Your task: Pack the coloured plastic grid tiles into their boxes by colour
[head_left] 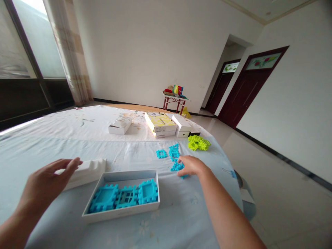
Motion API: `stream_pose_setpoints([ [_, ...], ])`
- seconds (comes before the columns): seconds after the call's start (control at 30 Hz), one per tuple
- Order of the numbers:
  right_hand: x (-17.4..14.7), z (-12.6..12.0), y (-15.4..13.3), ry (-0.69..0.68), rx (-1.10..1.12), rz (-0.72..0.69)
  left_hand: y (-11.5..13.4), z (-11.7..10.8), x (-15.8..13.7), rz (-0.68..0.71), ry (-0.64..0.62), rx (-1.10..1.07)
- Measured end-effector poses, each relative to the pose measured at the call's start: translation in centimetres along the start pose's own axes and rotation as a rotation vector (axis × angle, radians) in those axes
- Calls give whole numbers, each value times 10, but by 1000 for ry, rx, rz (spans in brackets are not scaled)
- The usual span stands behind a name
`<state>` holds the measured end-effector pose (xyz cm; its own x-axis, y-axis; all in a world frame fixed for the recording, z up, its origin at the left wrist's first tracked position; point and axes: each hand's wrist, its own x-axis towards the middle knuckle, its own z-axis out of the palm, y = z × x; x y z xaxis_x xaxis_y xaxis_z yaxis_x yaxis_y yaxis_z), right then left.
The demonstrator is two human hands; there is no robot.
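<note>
My right hand (192,165) is at a small group of blue building blocks (177,167) on the table, its thumb and fingers curled round the nearest ones. Part of those blocks is hidden behind the hand. Just beyond lie more blue pieces, one flat square block (161,154) and a small cluster (174,152). My left hand (48,181) hovers over a white molded tray or lid (88,172), fingers apart and nothing visible in them. Between the hands stands an open white box (124,215), with blue square blocks (105,197) in it, one with a window grid.
Lime-green blocks (198,143) are piled at the right, near the table's rounded edge. Farther back stand a yellow-and-white box (160,121), a white box (182,124) and a small white box (119,125). A blue-and-white cloth (176,221) covers the table.
</note>
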<state>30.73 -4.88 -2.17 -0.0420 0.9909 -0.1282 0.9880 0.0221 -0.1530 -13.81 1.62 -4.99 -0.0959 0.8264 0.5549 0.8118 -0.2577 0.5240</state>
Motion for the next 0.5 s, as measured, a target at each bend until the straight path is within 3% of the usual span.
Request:
stream_pose_setpoints([
  [0.1,4,-2,3,91,42,-37,-2,1,0,38,-5,24],
  [0.27,27,-2,-10,376,119,-181,4,-1,-1,55,6,51],
  [0.4,56,6,-32,306,125,-280,12,-4,-1,18,-22,50],
  [0.5,77,13,-41,184,88,-272,15,-7,-2,-6,-29,38],
])
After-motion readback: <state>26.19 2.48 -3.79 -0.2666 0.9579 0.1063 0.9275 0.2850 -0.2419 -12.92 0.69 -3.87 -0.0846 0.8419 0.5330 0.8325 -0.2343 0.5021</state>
